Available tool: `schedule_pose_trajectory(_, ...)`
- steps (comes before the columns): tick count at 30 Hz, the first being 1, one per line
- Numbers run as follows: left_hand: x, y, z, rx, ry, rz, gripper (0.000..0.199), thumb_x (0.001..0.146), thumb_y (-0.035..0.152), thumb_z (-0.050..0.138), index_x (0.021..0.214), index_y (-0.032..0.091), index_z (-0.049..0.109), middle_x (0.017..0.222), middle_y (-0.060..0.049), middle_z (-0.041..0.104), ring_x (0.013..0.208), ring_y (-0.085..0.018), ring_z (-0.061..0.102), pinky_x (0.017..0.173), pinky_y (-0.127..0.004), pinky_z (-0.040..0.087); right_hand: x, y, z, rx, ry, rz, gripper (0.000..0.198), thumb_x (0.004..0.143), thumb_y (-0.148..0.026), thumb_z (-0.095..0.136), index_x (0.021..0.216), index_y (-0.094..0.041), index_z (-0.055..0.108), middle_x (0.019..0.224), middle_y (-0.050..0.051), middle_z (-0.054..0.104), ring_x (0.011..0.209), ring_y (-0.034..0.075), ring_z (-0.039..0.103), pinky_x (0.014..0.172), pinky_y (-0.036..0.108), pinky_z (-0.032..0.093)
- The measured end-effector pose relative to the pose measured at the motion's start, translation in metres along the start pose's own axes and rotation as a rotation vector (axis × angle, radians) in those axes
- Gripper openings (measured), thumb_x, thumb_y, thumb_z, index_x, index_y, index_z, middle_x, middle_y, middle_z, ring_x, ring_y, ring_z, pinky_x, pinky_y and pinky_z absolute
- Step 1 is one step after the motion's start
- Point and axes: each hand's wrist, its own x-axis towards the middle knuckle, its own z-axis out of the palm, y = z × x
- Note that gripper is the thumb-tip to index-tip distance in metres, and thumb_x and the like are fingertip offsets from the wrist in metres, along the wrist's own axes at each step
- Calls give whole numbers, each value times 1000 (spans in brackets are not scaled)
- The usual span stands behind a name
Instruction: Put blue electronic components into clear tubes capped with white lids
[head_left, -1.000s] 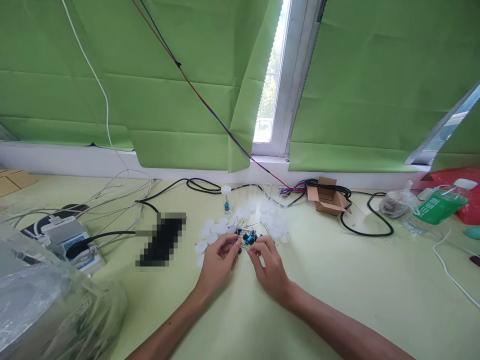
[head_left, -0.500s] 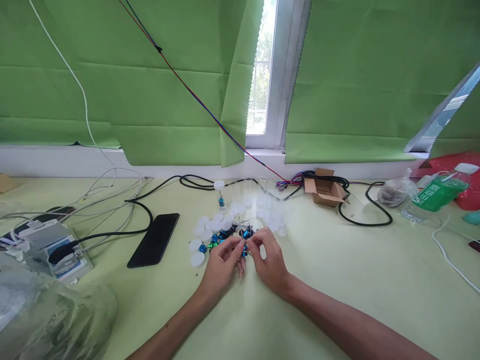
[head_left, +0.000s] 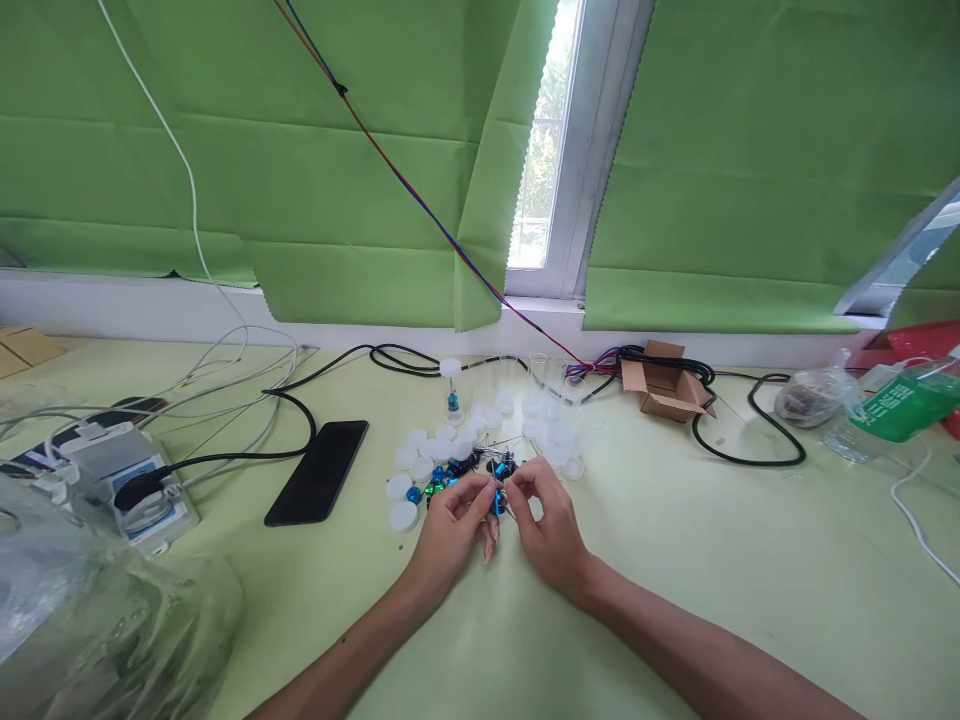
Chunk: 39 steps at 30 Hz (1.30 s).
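Observation:
My left hand (head_left: 452, 518) and my right hand (head_left: 550, 520) meet at the fingertips over the table, both closed in a pinch. What sits in the pinch is too small to make out. A small shiny blue part (head_left: 498, 502) shows between the fingers, and I cannot tell whether it is held or lies behind them. Just beyond my hands lies a heap of small blue, green and black metal parts (head_left: 437, 482) with thin metal rods (head_left: 491, 447). White round caps (head_left: 403, 516) lie scattered around the heap.
Clear tubes (head_left: 538, 371) stand behind the heap, one capped tube (head_left: 452, 400) holding blue parts. A black phone (head_left: 317, 473), a power strip (head_left: 154, 490) and a plastic bag (head_left: 112, 610) are left. An open cardboard box (head_left: 666, 388), black cable (head_left: 750, 458) and bottle (head_left: 900, 405) are right.
The view has swung slightly, so the scene sits a little further right. My right fingertips have come slightly apart from the left ones; both hands keep their pinch.

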Motion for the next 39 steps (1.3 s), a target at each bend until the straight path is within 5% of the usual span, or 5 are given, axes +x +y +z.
schedule_pose_trajectory(20,-2,3,3,-268,4,-144,36,73,48,75,81,15,63,70,0,64,38,-3,43,31,-15,30,-3,4,0,59,-110,38,14,100,-18,38,88,-21,45,86,2,47,74,14,51,68,29,46)
schedule_pose_trajectory(27,-5,3,6,-339,6,-217,37,70,47,78,79,17,59,52,8,48,34,-2,37,30,-14,22,-1,0,-1,21,-146,-8,16,99,-15,39,86,-21,48,84,3,50,79,17,48,69,31,43)
schedule_pose_trajectory(39,-2,-6,2,-504,5,-281,38,68,39,83,81,18,54,59,10,44,39,0,40,31,-11,23,1,-2,-1,50,-126,-35,17,98,-15,43,86,-21,55,84,4,53,78,17,50,67,30,45)
